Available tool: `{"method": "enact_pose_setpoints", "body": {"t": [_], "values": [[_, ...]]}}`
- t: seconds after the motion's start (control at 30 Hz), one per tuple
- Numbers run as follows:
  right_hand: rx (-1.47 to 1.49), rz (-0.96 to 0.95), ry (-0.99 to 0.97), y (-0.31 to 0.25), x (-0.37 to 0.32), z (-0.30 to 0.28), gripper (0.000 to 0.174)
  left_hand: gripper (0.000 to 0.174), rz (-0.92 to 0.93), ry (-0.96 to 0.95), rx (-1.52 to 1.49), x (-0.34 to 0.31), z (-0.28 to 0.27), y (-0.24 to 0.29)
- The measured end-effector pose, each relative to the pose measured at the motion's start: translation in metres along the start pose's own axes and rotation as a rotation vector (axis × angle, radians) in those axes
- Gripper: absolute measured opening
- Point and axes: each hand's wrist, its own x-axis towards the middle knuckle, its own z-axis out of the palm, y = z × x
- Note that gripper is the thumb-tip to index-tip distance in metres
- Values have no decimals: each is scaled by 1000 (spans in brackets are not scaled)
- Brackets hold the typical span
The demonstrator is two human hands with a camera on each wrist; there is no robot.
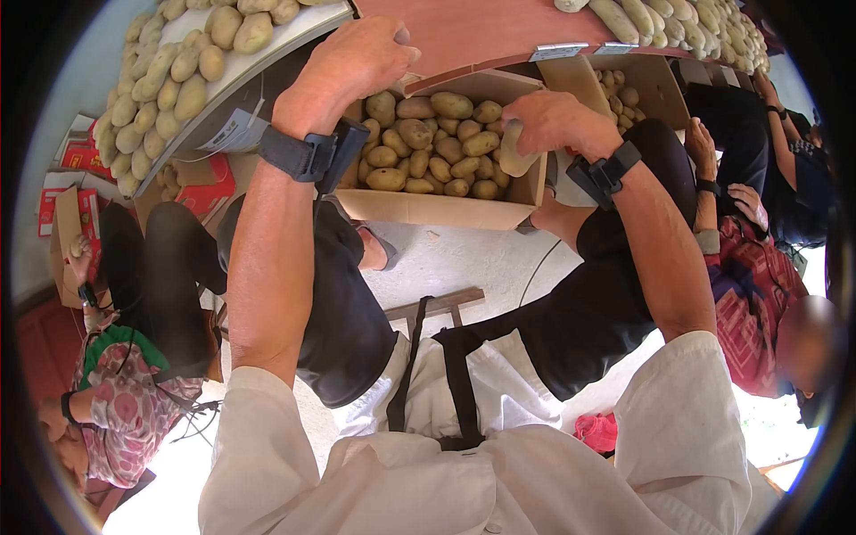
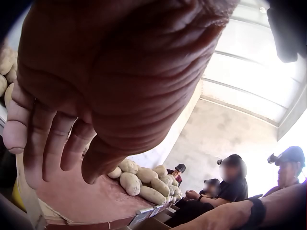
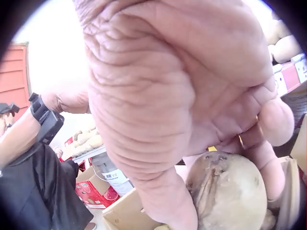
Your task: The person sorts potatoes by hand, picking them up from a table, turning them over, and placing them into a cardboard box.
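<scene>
My left hand (image 1: 361,55) hovers over the near edge of the reddish tabletop (image 1: 464,36); in the left wrist view the hand (image 2: 110,81) has loosely bent fingers and nothing in them. My right hand (image 1: 562,123) grips a potato (image 1: 515,152) above the right side of an open cardboard box (image 1: 428,208) full of potatoes (image 1: 415,134). Seen from the right wrist, the hand (image 3: 187,96) has thumb and fingers around that potato (image 3: 228,191), which shows a dark, creased blemish.
Potatoes (image 1: 187,67) are piled on the left table, and another pile (image 1: 660,22) lies at the back right. A second box (image 1: 655,85) stands right of mine. People sit on both sides. Below is a wooden stool (image 1: 437,305).
</scene>
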Motion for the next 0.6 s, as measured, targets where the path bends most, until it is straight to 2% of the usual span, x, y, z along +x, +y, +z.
{"method": "enact_pose_setpoints", "body": {"t": [0.23,0.3,0.4,0.53,0.6], "values": [[33,-26,48,8,1,10,55,34,17,19,-6,-5,-1,4],[36,75,-67,4,0,6,49,34,17,19,5,-7,-1,6],[89,163,-92,-4,1,11,41,35,4,6,20,-7,-1,8],[59,169,-45,2,19,16,39,37,48,39,32,-10,-1,8],[128,106,34,8,23,17,36,38,28,23,13,-10,-2,8]]}}
